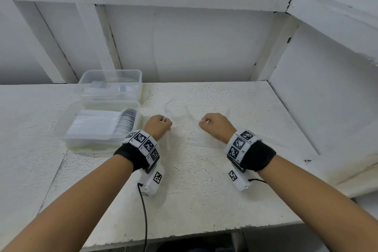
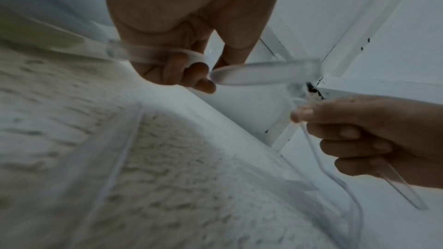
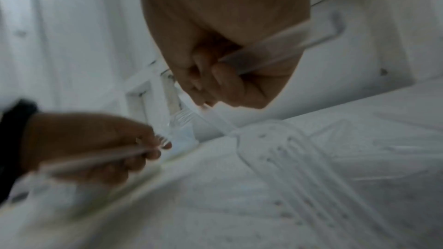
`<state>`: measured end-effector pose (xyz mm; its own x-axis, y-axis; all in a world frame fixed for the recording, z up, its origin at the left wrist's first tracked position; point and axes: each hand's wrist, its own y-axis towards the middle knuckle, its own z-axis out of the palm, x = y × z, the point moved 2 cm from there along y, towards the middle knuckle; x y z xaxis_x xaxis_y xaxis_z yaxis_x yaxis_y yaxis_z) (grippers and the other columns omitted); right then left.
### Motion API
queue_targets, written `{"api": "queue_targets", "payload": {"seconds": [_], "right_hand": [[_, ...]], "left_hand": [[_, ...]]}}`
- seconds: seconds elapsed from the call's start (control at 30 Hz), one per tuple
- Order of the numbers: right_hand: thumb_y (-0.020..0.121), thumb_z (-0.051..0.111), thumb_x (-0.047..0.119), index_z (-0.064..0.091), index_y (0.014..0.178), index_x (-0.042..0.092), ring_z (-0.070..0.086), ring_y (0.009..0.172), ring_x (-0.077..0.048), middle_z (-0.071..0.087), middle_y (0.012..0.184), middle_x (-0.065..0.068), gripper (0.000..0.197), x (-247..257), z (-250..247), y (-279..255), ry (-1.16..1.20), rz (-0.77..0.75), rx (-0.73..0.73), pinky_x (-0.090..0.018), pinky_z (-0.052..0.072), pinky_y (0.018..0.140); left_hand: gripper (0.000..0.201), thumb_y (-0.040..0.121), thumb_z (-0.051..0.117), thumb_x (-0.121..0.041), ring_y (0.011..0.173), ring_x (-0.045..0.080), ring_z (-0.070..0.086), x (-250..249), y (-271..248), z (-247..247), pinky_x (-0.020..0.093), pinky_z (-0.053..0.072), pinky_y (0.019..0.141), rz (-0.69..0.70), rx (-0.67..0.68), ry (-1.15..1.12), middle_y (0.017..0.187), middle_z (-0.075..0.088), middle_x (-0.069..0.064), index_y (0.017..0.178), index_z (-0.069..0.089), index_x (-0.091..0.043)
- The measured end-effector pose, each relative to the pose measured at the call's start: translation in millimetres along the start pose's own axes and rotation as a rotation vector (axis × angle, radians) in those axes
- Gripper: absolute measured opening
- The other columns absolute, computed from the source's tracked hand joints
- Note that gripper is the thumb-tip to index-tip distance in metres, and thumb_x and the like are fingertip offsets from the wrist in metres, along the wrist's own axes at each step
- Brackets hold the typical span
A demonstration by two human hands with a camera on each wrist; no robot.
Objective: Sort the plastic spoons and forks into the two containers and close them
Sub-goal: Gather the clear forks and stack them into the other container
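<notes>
Two clear, lidless containers stand at the table's left. The near container [image 1: 69, 127] holds a dense stack of clear cutlery; the far container [image 1: 139, 80] holds more. My left hand [image 1: 161, 122] is curled round clear plastic cutlery [image 2: 143, 54], with fork tines [image 3: 163, 137] showing at its fingers. My right hand [image 1: 212, 124] grips other clear cutlery [image 3: 275, 44] in a fist; its kind is blurred. Both hands hover low over the table, apart from each other. Several loose clear pieces [image 1: 196, 141] lie between and around them, and a fork [image 3: 275, 149] lies flat below the right hand.
The rough white table [image 1: 194, 190] ends at a front edge near me. A white wall with beams [image 1: 184, 47] closes the back and a white panel [image 1: 327, 108] the right. A black cable [image 1: 144, 210] hangs from my left wrist.
</notes>
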<state>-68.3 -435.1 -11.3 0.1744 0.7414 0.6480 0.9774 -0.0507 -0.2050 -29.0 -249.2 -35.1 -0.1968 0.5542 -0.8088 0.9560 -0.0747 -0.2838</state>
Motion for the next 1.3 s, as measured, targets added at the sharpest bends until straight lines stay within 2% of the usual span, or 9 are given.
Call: {"api": "queue_targets", "payload": {"seconds": [0.17,0.37,0.47,0.63,0.73,0.87,0.97,1.1,1.3], "right_hand": [[0.096,0.048,0.015,0.057,0.089,0.011,0.037,0.035,-0.006,0.059,0.068,-0.005,0.013,9.1,-31.1,-18.0,0.674,0.079,-0.039,-0.018,0.034,0.038],[0.096,0.044,0.009,0.057,0.085,0.004,0.067,0.061,-0.023,0.069,0.08,-0.016,0.018,9.1,-35.6,-46.8,0.992,0.125,0.052,-0.027,0.054,0.053],[0.096,0.048,0.016,0.057,0.085,0.001,0.07,0.07,-0.024,0.069,0.08,-0.016,0.021,-0.7,-25.0,-56.5,1.032,0.113,0.079,-0.03,0.058,0.06],[0.094,0.047,0.001,0.049,0.095,0.004,0.061,0.051,-0.014,0.055,0.073,-0.013,0.003,-14.5,-8.2,-62.1,1.114,0.173,0.121,-0.028,0.056,0.054],[0.093,0.047,-0.003,0.046,0.114,0.009,0.057,0.049,-0.012,0.055,0.074,-0.011,0.024,-21.5,-3.6,-59.4,1.162,0.245,0.189,-0.026,0.053,0.05],[0.093,0.042,-0.005,0.054,0.092,0.008,0.057,0.052,-0.011,0.055,0.066,-0.004,0.017,-24.7,-6.9,-55.3,1.122,0.322,0.304,-0.024,0.052,0.05],[0.089,0.034,-0.002,0.044,0.072,0.013,0.039,0.037,-0.007,0.044,0.061,-0.001,0.024,-26.0,-16.0,-45.5,1.008,0.405,0.2,-0.015,0.032,0.035],[0.094,0.049,0.017,0.043,0.078,0.016,0.023,0.033,-0.003,0.034,0.052,0.005,0.017,-25.8,-34.3,-31.5,0.707,0.356,0.113,-0.012,0.017,0.032],[0.098,0.04,0.028,0.062,0.099,0.006,0.051,0.071,-0.021,0.058,0.083,-0.007,0.031,-24.4,-60.3,9.3,-0.128,0.159,-0.059,-0.024,0.037,0.058]], "left_hand": [[0.015,0.095,0.039,-0.014,0.059,0.015,0.043,-14.3,0.2,-4.1,0.024,0.035,0.052,-0.001,-0.021,-0.155,0.072,0.052,0.003,0.084,0.048,-0.008],[0.013,0.097,0.035,-0.016,0.061,0.017,0.048,-26.3,-21.4,-15.7,0.026,0.044,0.055,0.0,0.108,-0.318,0.072,0.051,0.005,0.086,0.042,-0.014],[0.017,0.098,0.032,-0.018,0.056,0.015,0.042,-25.5,-38.7,-24.3,0.023,0.038,0.051,0.077,0.135,-0.208,0.068,0.045,0.002,0.086,0.043,-0.016],[0.012,0.097,0.039,-0.018,0.056,0.01,0.034,-3.9,-54.3,-32.5,0.02,0.029,0.048,0.188,0.197,0.129,0.069,0.042,-0.003,0.089,0.046,-0.011],[0.017,0.094,0.046,-0.016,0.067,0.011,0.045,14.1,-57.6,-35.1,0.018,0.035,0.057,0.226,0.174,0.269,0.072,0.049,-0.007,0.077,0.046,-0.016],[0.014,0.092,0.045,-0.007,0.082,0.005,0.053,29.1,-58.9,-33.2,0.002,0.035,0.067,0.317,0.279,0.382,0.092,0.059,-0.01,0.091,0.052,-0.019],[0.017,0.092,0.047,-0.005,0.092,0.01,0.052,36.0,-59.3,-32.4,0.011,0.036,0.075,0.408,0.335,0.491,0.094,0.055,-0.009,0.099,0.059,-0.015],[0.032,0.084,0.053,-0.002,0.105,0.013,0.049,42.6,-63.3,-30.6,0.022,0.037,0.096,0.43,0.454,0.606,0.11,0.045,-0.004,0.112,0.061,-0.014],[0.04,0.084,0.053,-0.006,0.114,0.016,0.048,44.9,-72.9,-22.0,0.018,0.035,0.093,0.411,0.549,0.774,0.13,0.041,0.0,0.124,0.058,-0.012]]}}
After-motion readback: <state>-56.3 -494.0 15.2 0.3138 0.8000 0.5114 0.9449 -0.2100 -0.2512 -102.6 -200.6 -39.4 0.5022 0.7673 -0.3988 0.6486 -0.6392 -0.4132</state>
